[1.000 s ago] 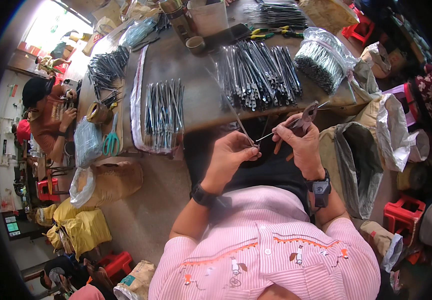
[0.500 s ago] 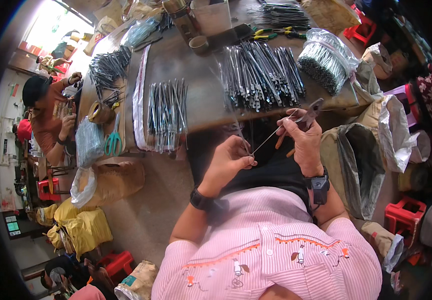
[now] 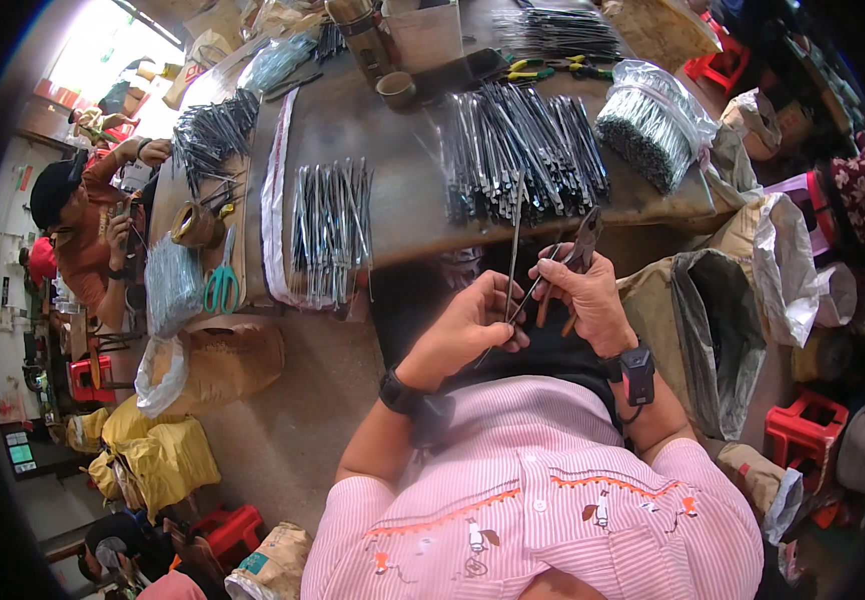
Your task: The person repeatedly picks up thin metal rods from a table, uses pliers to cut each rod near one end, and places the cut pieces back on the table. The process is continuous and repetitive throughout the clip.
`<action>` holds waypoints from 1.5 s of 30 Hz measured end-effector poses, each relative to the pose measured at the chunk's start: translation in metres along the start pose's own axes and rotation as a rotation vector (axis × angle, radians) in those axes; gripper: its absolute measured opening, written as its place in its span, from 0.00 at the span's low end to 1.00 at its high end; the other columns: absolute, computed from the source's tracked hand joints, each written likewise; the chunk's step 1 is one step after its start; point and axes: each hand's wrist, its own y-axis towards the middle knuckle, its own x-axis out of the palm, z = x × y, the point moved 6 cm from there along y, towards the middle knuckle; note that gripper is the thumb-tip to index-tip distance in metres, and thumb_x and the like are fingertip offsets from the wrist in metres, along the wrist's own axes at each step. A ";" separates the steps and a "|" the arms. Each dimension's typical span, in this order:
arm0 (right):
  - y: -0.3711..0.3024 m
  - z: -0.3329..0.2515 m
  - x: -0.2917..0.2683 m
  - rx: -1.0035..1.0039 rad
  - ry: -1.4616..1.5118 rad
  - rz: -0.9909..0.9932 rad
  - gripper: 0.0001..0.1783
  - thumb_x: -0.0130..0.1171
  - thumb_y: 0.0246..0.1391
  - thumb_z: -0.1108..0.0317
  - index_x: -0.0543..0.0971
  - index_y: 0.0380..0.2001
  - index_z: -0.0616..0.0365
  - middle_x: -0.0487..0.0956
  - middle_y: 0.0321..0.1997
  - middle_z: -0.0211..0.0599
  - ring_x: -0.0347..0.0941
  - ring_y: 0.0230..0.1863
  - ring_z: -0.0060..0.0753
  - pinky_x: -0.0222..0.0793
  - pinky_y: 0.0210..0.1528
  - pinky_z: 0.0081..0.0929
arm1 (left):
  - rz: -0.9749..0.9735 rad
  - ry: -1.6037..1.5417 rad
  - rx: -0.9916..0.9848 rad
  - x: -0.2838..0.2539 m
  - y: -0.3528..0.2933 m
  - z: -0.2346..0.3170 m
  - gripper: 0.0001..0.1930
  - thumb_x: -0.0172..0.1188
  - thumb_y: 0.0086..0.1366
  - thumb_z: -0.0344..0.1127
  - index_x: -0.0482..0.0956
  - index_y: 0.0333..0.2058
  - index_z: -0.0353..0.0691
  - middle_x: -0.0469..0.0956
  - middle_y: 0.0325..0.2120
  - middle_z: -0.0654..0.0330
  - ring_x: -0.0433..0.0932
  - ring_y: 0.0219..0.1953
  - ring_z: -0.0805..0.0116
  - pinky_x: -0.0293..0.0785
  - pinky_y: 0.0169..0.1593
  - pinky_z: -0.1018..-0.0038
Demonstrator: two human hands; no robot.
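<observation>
My left hand (image 3: 467,325) is closed, with its thumb and fingers pinching a long thin metal strip (image 3: 516,235) that stands up toward the table edge. In my right hand (image 3: 592,305), a pair of pliers (image 3: 585,243) with orange handles rests in the palm, jaws pointing away from me. Its thumb and forefinger also pinch a thin dark rod (image 3: 528,296), which slants down to the left fingertips and crosses the strip. Both hands are close together over my lap, just off the table's near edge. The fingers partly hide the lower ends.
On the table (image 3: 407,215) lie a large pile of metal strips (image 3: 527,150), a smaller row (image 3: 332,235), a plastic-wrapped bundle (image 3: 652,125) and teal scissors (image 3: 222,280). An open sack (image 3: 717,330) stands at my right. Another person (image 3: 92,230) sits at the far left.
The strip in my left hand has swung more upright and right. My right hand has moved slightly left and down, and the piece between the hands now slants more steeply.
</observation>
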 end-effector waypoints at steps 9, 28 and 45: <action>-0.007 -0.004 0.011 -0.145 -0.157 -0.008 0.06 0.61 0.55 0.73 0.75 0.34 0.63 0.79 0.28 0.35 0.76 0.27 0.23 0.74 0.28 0.20 | 0.158 -0.425 -0.259 -0.009 0.001 -0.012 0.09 0.56 0.66 0.40 0.73 0.33 0.41 0.76 0.29 0.62 0.76 0.32 0.74 0.70 0.31 0.81; -0.008 0.019 -0.028 0.058 0.353 0.120 0.19 0.50 0.60 0.58 0.76 0.33 0.67 0.80 0.33 0.46 0.77 0.35 0.36 0.75 0.35 0.32 | 0.339 0.103 0.101 -0.016 0.014 -0.014 0.10 0.60 0.61 0.29 0.78 0.41 0.34 0.77 0.27 0.67 0.70 0.24 0.84 0.65 0.26 0.85; -0.033 0.035 -0.036 0.084 -0.577 -0.261 0.38 0.46 0.39 0.75 0.61 0.61 0.58 0.70 0.44 0.38 0.68 0.40 0.31 0.67 0.49 0.26 | 0.467 0.782 0.477 0.007 0.008 0.019 0.13 0.56 0.56 0.19 0.81 0.40 0.36 0.73 0.28 0.58 0.73 0.30 0.69 0.70 0.36 0.77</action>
